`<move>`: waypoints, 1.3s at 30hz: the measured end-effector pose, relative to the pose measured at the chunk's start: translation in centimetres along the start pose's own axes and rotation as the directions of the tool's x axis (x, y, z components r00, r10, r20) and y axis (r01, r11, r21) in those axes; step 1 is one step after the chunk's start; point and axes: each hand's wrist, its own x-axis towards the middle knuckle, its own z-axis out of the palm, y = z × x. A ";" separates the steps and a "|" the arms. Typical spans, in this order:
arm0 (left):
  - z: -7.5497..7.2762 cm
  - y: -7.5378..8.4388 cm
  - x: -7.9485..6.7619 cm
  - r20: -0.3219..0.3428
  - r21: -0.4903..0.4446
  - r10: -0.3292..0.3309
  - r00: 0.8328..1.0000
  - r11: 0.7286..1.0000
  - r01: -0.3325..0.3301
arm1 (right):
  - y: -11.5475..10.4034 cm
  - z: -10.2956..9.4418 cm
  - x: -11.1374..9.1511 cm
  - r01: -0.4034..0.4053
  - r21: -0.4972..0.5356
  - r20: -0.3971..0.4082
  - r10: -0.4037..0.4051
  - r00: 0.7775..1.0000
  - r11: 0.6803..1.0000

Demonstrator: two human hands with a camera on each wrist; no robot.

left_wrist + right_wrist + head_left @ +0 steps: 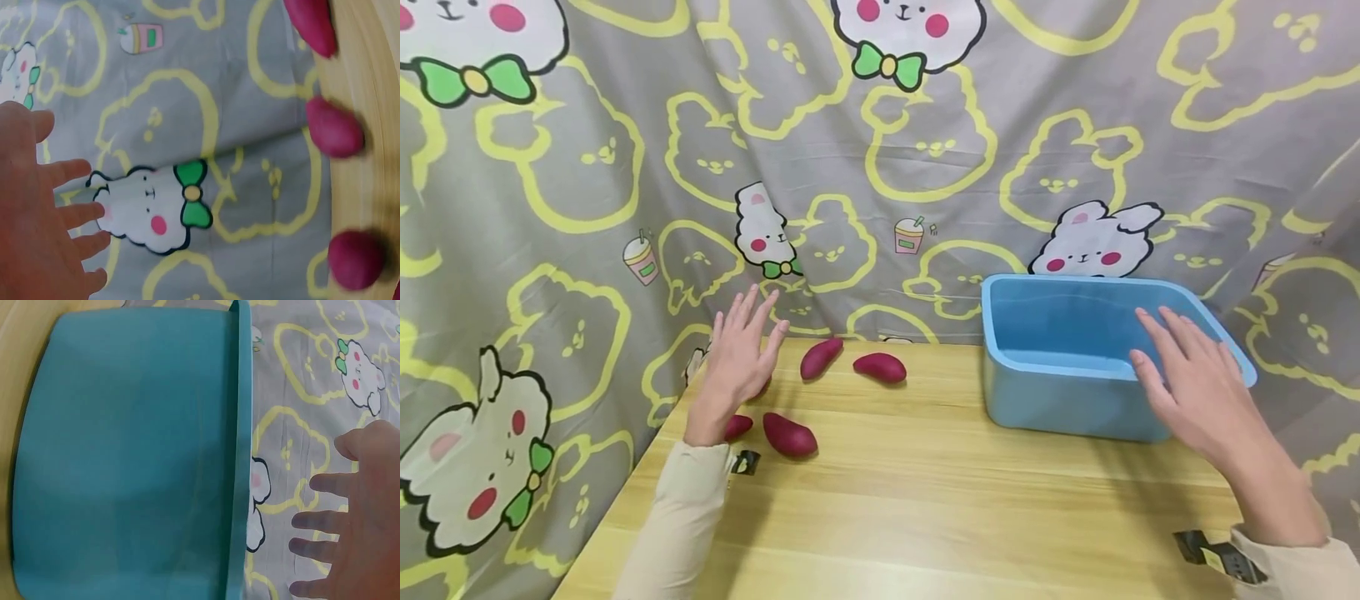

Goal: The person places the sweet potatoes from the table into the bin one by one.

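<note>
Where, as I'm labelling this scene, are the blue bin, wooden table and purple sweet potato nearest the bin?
Blue bin (1067, 405): head view, outer front wall.
Wooden table (925, 500): head view, bare top.
Purple sweet potato (881, 367) nearest the bin: head view, middle of its skin.

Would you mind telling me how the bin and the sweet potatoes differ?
The bin is blue; the sweet potatoes are deep magenta. The bin is boxy and open-topped; the sweet potatoes are rounded and tapered. The bin is far larger than any of the sweet potatoes. Both rest on the table.

No text readable; curtain mark (933, 229) perhaps too small.
</note>
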 end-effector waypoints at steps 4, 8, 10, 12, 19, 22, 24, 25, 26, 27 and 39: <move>1.6 0.9 -0.3 -0.052 -0.070 0.010 0.999 0.997 -0.014 | -0.6 0.6 -0.4 -0.003 0.021 -0.028 0.004 1.000 1.000; 2.8 1.7 -0.5 -0.132 -0.124 0.026 0.991 0.991 -0.042 | -1.2 1.0 -0.9 0.000 0.049 -0.074 0.004 0.997 0.999; 3.2 2.1 -0.5 -0.157 -0.150 0.026 0.987 0.987 -0.050 | -1.4 1.0 -1.0 0.000 0.067 -0.099 0.006 0.995 0.998; 3.6 2.6 -0.5 -0.177 -0.178 0.023 0.984 0.983 -0.055 | -1.5 1.1 -0.9 -0.007 0.092 -0.121 0.018 0.992 0.996; 4.7 4.1 -0.9 -0.221 -0.272 0.014 0.975 0.959 -0.075 | -1.6 1.8 -1.3 -0.051 0.225 -0.149 0.086 0.985 0.973; 4.9 4.5 -0.9 -0.237 -0.308 0.012 0.971 0.947 -0.087 | -1.6 2.5 -1.4 -0.035 0.268 -0.179 0.085 0.980 0.963; 5.0 4.6 -1.1 -0.249 -0.338 0.002 0.969 0.937 -0.089 | -1.6 3.0 -1.5 -0.023 0.293 -0.198 0.084 0.977 0.956; 5.2 4.8 -1.1 -0.256 -0.357 -0.003 0.967 0.929 -0.092 | -1.5 3.2 -1.6 -0.020 0.303 -0.205 0.086 0.975 0.953; 5.3 4.9 -1.1 -0.264 -0.376 -0.009 0.965 0.922 -0.094 | -1.4 3.4 -1.7 -0.017 0.311 -0.211 0.087 0.974 0.950; 5.5 5.0 -1.1 -0.276 -0.393 -0.014 0.961 0.914 -0.099 | -1.4 3.7 -1.7 -0.015 0.317 -0.216 0.088 0.972 0.948; 7.3 6.1 -1.2 -0.279 -0.468 -0.018 0.960 0.876 -0.119 | -1.0 5.5 -1.1 0.020 0.257 -0.232 0.042 0.972 0.966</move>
